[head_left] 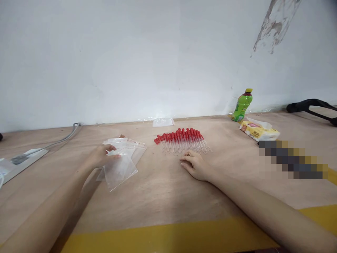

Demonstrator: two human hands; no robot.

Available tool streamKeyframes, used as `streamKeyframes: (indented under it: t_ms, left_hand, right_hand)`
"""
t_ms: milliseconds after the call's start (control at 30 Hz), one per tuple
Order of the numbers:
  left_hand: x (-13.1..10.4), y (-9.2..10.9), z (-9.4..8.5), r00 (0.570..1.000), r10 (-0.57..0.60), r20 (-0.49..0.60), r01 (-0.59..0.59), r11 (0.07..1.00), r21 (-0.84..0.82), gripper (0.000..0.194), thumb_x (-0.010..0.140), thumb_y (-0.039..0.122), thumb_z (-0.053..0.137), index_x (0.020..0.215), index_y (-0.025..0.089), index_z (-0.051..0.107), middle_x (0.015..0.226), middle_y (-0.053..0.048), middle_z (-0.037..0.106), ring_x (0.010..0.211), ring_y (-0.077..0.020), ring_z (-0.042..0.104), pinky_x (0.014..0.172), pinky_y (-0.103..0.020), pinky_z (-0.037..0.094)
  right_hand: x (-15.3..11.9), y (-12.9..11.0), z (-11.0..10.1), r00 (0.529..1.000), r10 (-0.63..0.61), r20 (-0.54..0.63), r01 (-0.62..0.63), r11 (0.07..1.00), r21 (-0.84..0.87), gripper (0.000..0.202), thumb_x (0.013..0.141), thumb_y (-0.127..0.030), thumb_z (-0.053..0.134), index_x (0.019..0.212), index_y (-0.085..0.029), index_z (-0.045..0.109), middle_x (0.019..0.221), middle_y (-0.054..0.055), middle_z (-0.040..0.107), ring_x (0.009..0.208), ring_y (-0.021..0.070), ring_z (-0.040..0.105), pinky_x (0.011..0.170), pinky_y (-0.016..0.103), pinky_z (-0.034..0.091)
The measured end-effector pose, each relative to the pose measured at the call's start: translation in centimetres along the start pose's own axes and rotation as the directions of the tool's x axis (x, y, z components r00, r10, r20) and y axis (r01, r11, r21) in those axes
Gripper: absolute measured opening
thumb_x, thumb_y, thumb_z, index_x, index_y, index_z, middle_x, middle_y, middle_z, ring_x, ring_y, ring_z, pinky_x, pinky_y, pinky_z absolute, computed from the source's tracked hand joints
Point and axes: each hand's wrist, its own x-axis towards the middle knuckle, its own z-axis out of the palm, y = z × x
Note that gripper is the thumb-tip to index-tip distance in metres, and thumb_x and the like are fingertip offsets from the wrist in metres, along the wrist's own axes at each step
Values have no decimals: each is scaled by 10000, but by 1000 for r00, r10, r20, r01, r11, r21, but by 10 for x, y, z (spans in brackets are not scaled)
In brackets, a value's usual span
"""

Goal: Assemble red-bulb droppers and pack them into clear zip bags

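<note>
While the left hand hovers with parted grip over clear zip bags, the right hand, loosely curled, rests near red-capped droppers toward the counter's wall edge.

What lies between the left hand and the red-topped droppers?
The head view shows clear bags by the left hand, then bare table up to the red-topped droppers.

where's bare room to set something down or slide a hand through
Widest: between the forearms, from the plastic bags and right hand down to the yellow strip. Also between the red-topped droppers and tissue box; a narrow lane runs between bags and droppers. Crowded: the bags by the left hand, and the droppers.
</note>
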Motion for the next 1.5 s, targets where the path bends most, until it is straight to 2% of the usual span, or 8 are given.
streamKeyframes:
  t_ms: [200, 333, 467, 633, 833, 1300, 1400, 1500]
  left_hand:
    - [-4, 2, 0, 1000, 4, 23, -3, 997, -81, 222, 643, 371, 603, 653, 153, 560, 564, 39, 503, 566, -108, 459, 474, -161, 305]
    - [-17, 17, -15, 999, 3, 54, 20, 911, -413, 229, 638, 357, 634, 619, 151, 536, 520, 50, 496, 499, -84, 440, 462, -163, 336]
    - [-41, 57, -16, 968, 77, 239, 100, 755, -648, 269, 551, 362, 714, 626, 158, 554, 557, 20, 563, 504, -107, 517, 495, -206, 428]
    - [-76, 119, 27, 872, 232, 431, 197, 640, -743, 291, 602, 380, 687, 634, 148, 513, 513, 15, 575, 441, -99, 535, 461, -207, 428]
    - [-90, 154, 71, 857, 266, 442, 248, 538, -806, 358, 606, 416, 685, 639, 150, 446, 545, 44, 546, 477, -93, 561, 467, -201, 449]
    - [-89, 167, 77, 847, 235, 477, 469, 92, -878, 298, 654, 293, 687, 586, 155, 432, 1036, -86, 584, 775, -177, 632, 668, -287, 510]
    - [-81, 158, 81, 894, 198, 401, 370, 178, -912, 257, 696, 344, 637, 626, 150, 483, 880, -78, 614, 707, -140, 616, 672, -270, 497]
    - [-59, 143, 81, 961, 164, 224, 104, 537, -837, 286, 743, 416, 541, 635, 153, 506, 611, -5, 569, 515, -99, 536, 546, -230, 451]
  right_hand:
    - [0, 1, 1, 1000, 1, -3, -1, 1000, -7, 167, 789, -210, 499, 906, -172, 610, 901, 77, 549, 813, 174, 519, 724, 327, 427]
    - [0, 2, 1, 1000, -11, -13, 11, 1000, -6, 159, 782, -207, 506, 896, -170, 610, 890, 74, 551, 798, 172, 518, 718, 328, 428]
    - [1, 0, -1, 994, -26, -111, 26, 1000, 1, 154, 771, -214, 519, 896, -182, 605, 879, 71, 556, 810, 182, 519, 723, 345, 427]
    - [1, -16, -7, 970, -30, -240, 55, 994, 99, 175, 801, -225, 485, 937, -192, 589, 885, 73, 556, 831, 173, 526, 739, 335, 440]
    - [-4, -32, -4, 995, -95, 21, 92, 987, 133, 394, 773, -387, 533, 1120, -202, 535, 1132, 97, 532, 1024, 216, 490, 860, 384, 401]
    - [2, 2, -13, 938, -148, 314, 120, 987, 109, 604, 812, -476, 442, 1308, -144, 346, 1295, 130, 422, 1173, 223, 402, 962, 391, 338]
    - [2, 3, -15, 939, -142, 313, 112, 987, 112, 690, 767, -532, 479, 1323, -156, 318, 1314, 125, 399, 1185, 229, 388, 967, 393, 335]
    - [1, 1, -16, 944, -102, 313, 77, 993, 91, 716, 739, -562, 496, 1316, -169, 336, 1326, 112, 386, 1192, 233, 379, 974, 392, 327]
